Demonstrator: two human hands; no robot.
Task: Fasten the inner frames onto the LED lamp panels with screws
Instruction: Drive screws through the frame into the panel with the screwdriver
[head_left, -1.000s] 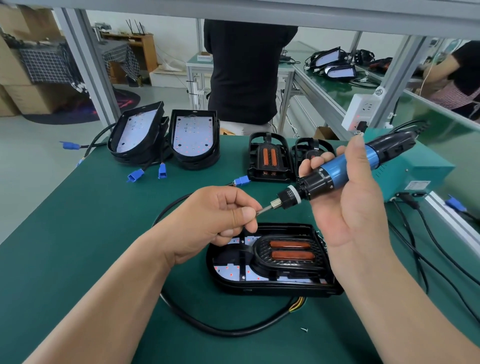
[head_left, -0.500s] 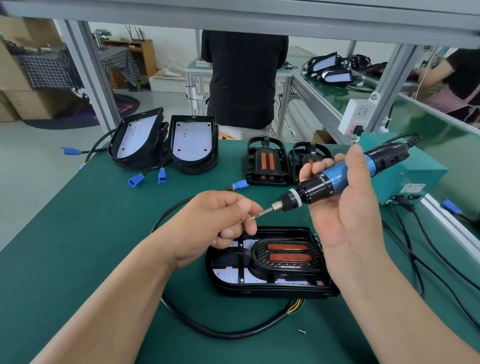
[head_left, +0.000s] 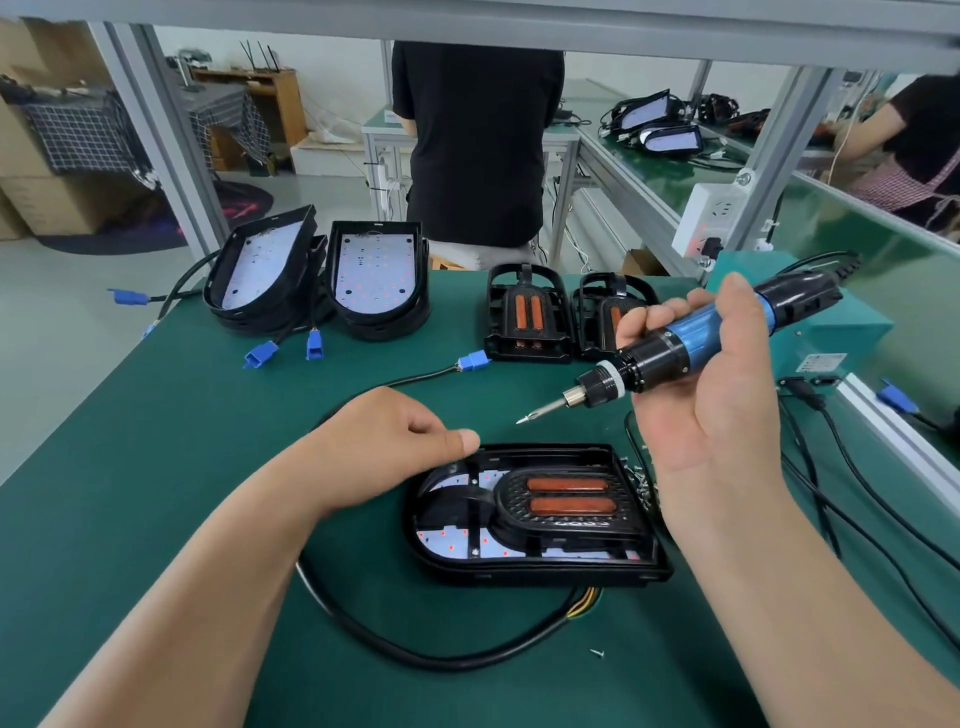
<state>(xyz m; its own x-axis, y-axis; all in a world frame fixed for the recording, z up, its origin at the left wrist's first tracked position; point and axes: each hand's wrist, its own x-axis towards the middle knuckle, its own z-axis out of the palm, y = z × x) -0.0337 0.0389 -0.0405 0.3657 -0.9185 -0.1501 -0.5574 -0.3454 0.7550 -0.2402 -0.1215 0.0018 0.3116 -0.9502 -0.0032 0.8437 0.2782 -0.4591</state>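
The step in hand looks like bringing the driver to a screw hole. The right grip (head_left: 711, 395) is wrapped round the electric screwdriver (head_left: 675, 353), whose bit (head_left: 540, 413) slants down in the air just above the far edge of the lamp panel (head_left: 535, 571), which lies on the table (head_left: 156, 441) with the inner frame (head_left: 566, 525) seated in it. The left grip (head_left: 395, 441), fingers curled under, rests at the panel's far-left rim, though I cannot tell whether it holds a screw. Next, I judge, the bit must tip upright and drop squarely onto a frame hole.
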